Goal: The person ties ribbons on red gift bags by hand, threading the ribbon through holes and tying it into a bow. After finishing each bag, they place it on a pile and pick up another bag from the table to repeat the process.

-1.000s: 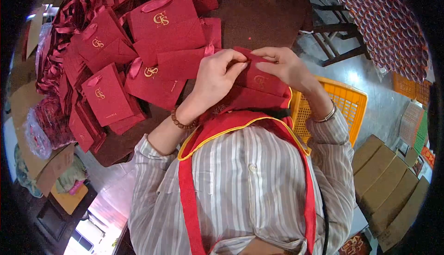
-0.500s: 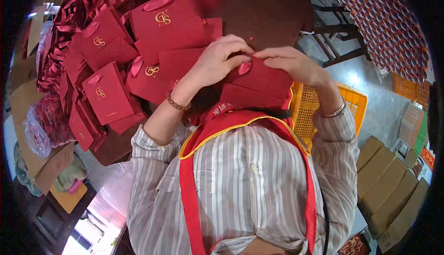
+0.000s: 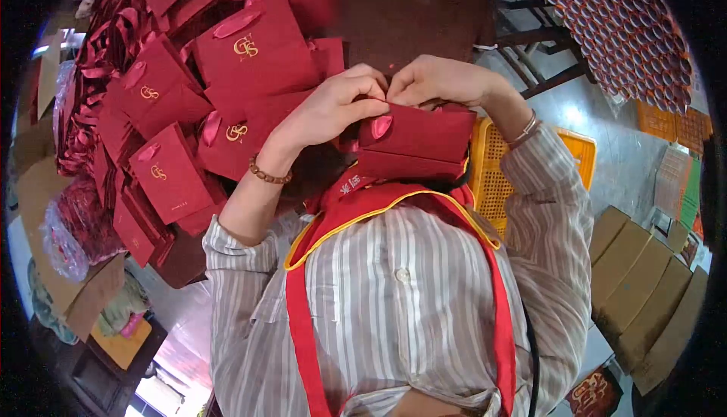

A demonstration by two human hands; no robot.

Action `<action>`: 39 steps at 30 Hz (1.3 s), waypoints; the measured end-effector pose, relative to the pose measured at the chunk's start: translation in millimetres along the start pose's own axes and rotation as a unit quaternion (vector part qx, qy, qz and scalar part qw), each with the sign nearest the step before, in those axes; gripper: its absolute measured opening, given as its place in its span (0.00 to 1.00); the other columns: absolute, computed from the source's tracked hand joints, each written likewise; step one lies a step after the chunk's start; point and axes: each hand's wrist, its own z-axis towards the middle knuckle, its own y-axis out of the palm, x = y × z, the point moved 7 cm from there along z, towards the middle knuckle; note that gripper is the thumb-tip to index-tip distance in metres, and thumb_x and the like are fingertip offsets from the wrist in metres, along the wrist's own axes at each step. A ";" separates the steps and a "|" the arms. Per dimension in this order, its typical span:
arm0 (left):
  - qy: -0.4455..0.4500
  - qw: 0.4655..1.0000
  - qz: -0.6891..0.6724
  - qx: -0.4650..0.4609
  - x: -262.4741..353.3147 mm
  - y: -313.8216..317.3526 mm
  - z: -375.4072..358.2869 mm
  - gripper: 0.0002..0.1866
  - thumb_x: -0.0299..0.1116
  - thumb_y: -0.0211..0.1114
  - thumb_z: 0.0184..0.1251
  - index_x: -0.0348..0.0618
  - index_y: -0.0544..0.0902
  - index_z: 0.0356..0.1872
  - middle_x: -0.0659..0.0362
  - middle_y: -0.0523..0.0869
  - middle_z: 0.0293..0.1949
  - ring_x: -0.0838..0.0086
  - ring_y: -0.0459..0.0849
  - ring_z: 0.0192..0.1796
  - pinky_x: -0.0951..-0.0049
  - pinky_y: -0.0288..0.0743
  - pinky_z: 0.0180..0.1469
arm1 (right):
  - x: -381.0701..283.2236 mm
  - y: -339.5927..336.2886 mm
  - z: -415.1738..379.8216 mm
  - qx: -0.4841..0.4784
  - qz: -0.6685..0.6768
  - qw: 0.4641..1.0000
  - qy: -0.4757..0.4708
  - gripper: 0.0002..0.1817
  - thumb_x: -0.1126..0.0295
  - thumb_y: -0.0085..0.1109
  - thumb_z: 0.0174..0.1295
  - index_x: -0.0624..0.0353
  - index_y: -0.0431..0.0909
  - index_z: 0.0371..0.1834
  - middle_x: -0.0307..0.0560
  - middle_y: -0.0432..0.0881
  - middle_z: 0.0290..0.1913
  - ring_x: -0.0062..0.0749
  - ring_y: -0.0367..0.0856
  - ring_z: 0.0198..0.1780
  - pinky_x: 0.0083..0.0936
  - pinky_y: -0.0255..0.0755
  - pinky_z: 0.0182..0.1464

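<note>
A dark red paper gift bag (image 3: 415, 141) hangs in front of my chest, held up by its top edge. My left hand (image 3: 337, 103) pinches the top at the left, just above a red ribbon loop (image 3: 381, 126). My right hand (image 3: 432, 80) grips the same top edge from the right, its fingertips meeting those of the left. A bead bracelet sits on my left wrist and a metal bangle on my right. I wear a striped shirt under a red vest with yellow trim.
A large heap of matching red bags with gold logos (image 3: 242, 46) covers the dark table (image 3: 424, 8) to the left. A yellow plastic crate (image 3: 572, 156) stands at my right. Brown cartons (image 3: 644, 296) are stacked at lower right. A stool (image 3: 530, 38) stands beyond.
Both hands have risen and drawn together at the bag's top edge. The bag has lifted and now hangs lower face toward me, with the ribbon loop showing.
</note>
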 end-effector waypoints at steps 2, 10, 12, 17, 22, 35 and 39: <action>-0.010 1.000 -0.015 -0.001 -2.9 -0.7 1.1 0.10 0.31 0.59 0.63 0.34 0.76 0.27 0.59 0.76 0.38 0.74 0.74 0.41 0.76 0.68 0.43 | 0.8 -0.8 1.2 0.007 0.016 1.000 0.000 0.11 0.66 0.58 0.58 0.63 0.79 0.35 0.29 0.73 0.24 0.10 0.63 0.23 0.11 0.57 0.24; -0.044 0.998 -0.035 0.020 -14.0 -2.2 -0.4 0.11 0.32 0.55 0.66 0.32 0.76 0.31 0.57 0.77 0.39 0.75 0.73 0.40 0.77 0.68 0.42 | -2.3 0.1 -0.5 0.076 -0.003 0.997 0.008 0.09 0.70 0.58 0.56 0.64 0.80 0.34 0.30 0.73 0.22 0.11 0.64 0.22 0.12 0.58 0.24; -0.034 0.999 -0.024 0.025 -13.0 -2.2 -1.5 0.11 0.33 0.55 0.67 0.31 0.76 0.33 0.56 0.77 0.40 0.74 0.74 0.40 0.76 0.68 0.42 | -3.3 0.4 -0.9 0.098 -0.026 0.995 0.001 0.08 0.70 0.58 0.55 0.64 0.80 0.34 0.30 0.73 0.22 0.11 0.65 0.23 0.13 0.58 0.24; -0.032 0.999 -0.001 0.020 -8.2 0.3 0.6 0.12 0.33 0.54 0.67 0.31 0.76 0.33 0.55 0.78 0.41 0.70 0.75 0.41 0.73 0.69 0.45 | -6.4 -5.2 -5.9 0.155 -0.097 0.982 -0.046 0.09 0.67 0.59 0.55 0.62 0.81 0.31 0.33 0.74 0.20 0.14 0.67 0.22 0.14 0.61 0.23; -0.030 0.999 0.018 -0.012 -2.2 1.6 0.2 0.13 0.34 0.52 0.69 0.32 0.75 0.32 0.56 0.76 0.41 0.72 0.73 0.44 0.75 0.66 0.48 | 0.0 -31.3 -20.8 0.242 0.039 0.969 -0.032 0.11 0.65 0.59 0.59 0.64 0.79 0.35 0.38 0.79 0.25 0.16 0.75 0.25 0.14 0.68 0.26; -0.047 0.999 -0.020 -0.003 -7.1 -3.0 -7.4 0.14 0.36 0.53 0.68 0.34 0.74 0.30 0.57 0.76 0.42 0.74 0.72 0.42 0.76 0.65 0.47 | 19.5 -74.4 -56.5 0.482 -0.109 0.855 -0.160 0.14 0.64 0.50 0.66 0.64 0.77 0.44 0.40 0.80 0.39 0.22 0.75 0.44 0.20 0.67 0.51; -0.062 0.998 -0.018 0.001 -12.5 -2.9 -6.6 0.14 0.37 0.53 0.68 0.34 0.75 0.30 0.57 0.76 0.43 0.75 0.72 0.42 0.76 0.65 0.47 | 27.6 -61.6 -83.6 0.414 -0.103 0.885 -0.186 0.12 0.67 0.49 0.65 0.66 0.78 0.37 0.44 0.77 0.48 0.26 0.73 0.49 0.21 0.65 0.53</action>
